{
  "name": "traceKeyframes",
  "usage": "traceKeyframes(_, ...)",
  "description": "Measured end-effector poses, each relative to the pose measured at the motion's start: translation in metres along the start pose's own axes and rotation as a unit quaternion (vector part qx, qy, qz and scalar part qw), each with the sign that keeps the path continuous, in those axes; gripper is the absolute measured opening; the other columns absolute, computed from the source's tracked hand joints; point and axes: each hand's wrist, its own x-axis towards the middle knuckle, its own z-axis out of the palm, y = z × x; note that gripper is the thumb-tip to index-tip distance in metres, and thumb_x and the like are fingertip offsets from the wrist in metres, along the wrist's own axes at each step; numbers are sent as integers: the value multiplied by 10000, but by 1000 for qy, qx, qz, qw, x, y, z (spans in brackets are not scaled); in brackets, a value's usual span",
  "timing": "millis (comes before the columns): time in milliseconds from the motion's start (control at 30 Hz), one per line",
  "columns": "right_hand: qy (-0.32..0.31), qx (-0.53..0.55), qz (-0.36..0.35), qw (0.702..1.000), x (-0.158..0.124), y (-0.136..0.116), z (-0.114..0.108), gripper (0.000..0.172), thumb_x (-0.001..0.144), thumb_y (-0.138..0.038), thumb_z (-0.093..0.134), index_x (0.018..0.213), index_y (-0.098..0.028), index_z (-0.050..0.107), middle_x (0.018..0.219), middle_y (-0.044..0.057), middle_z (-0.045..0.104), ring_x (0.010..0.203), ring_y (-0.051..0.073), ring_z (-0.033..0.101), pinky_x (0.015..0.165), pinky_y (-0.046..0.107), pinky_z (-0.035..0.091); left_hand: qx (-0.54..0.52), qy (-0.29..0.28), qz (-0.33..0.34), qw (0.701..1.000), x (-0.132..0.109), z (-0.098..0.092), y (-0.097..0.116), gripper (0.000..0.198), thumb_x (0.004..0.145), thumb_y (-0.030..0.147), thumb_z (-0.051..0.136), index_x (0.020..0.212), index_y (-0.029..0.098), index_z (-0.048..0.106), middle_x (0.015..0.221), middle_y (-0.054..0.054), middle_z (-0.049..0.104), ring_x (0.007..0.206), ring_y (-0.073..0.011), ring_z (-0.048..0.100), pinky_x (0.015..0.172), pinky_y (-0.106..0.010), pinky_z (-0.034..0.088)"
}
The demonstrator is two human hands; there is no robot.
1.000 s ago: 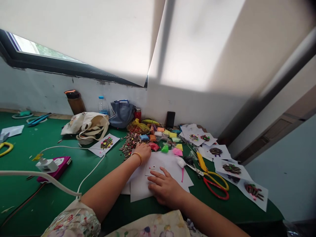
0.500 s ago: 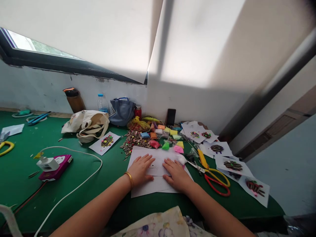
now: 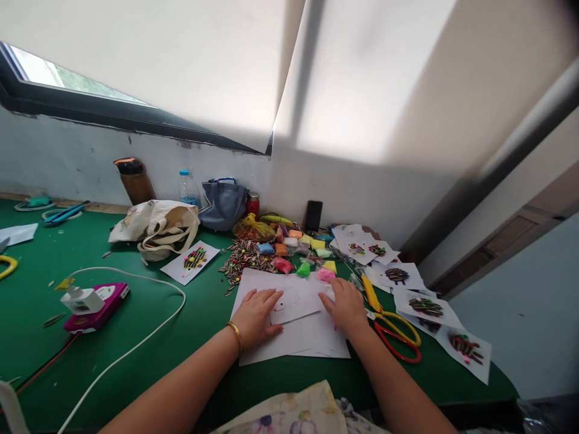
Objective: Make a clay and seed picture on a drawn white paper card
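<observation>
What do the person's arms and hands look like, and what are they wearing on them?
Both forearms are bare, and there are no gloves on the left hand or the right hand. A thin gold bangle circles the left wrist; the right wrist has none. Pale floral clothing shows at the bottom of the view.

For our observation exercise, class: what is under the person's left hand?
The left hand rests on stacked white paper sheets; any marks beneath its palm are hidden.

You have two hands, your left hand (image 3: 256, 316) and your right hand (image 3: 344, 305), plus one gold bangle (image 3: 234, 330), one pair of scissors (image 3: 393, 333), one plastic water bottle (image 3: 188, 190), and one canvas tote bag (image 3: 154, 224).
</observation>
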Motion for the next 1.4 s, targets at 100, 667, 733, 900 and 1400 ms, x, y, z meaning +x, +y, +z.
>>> traceKeyframes(100,-32,-44,47,997,2,12,2,405,857,-422,548,1182,-188,606,1097,141,629,1035,327,533,874,468,398,-2,-1,-1,1000,1,2,-3,833,702,478,712,1429,267,365,1424,-107,472,1310,-292,426,1143,-508,194)
traceKeyframes(667,50,231,-184,954,-8,-73,-1,391,887,-307,500,1265,-207,492,1167,116,589,1098,259,531,958,457,444,-259,80,-95,958,31,-8,34,320,895,386,451,749,185,653,690,-18,648,668,-160,580,630,-268,436)
traceKeyframes(733,36,231,-187,954,-10,-79,-1,477,894,-304,491,1352,-189,426,1191,130,575,1103,264,521,954,460,451,-236,93,-88,963,31,-6,31,294,876,346,480,680,191,635,670,-15,640,662,-157,567,622,-262,416)
traceKeyframes(900,6,232,-203,951,-14,-86,-3,476,912,-266,471,1376,-177,414,1167,127,585,1061,253,527,927,436,468,-196,94,-64,974,25,-6,30,265,872,323,503,695,200,658,709,-16,670,702,-162,582,645,-260,406)
traceKeyframes(1400,-41,61,11,997,15,-6,12,354,846,-343,541,1170,-222,614,1212,96,596,1114,266,523,937,404,379,-107,143,-67,982,18,-8,-18,296,888,379,509,1076,195,643,1061,-76,660,999,-217,597,907,-351,463)
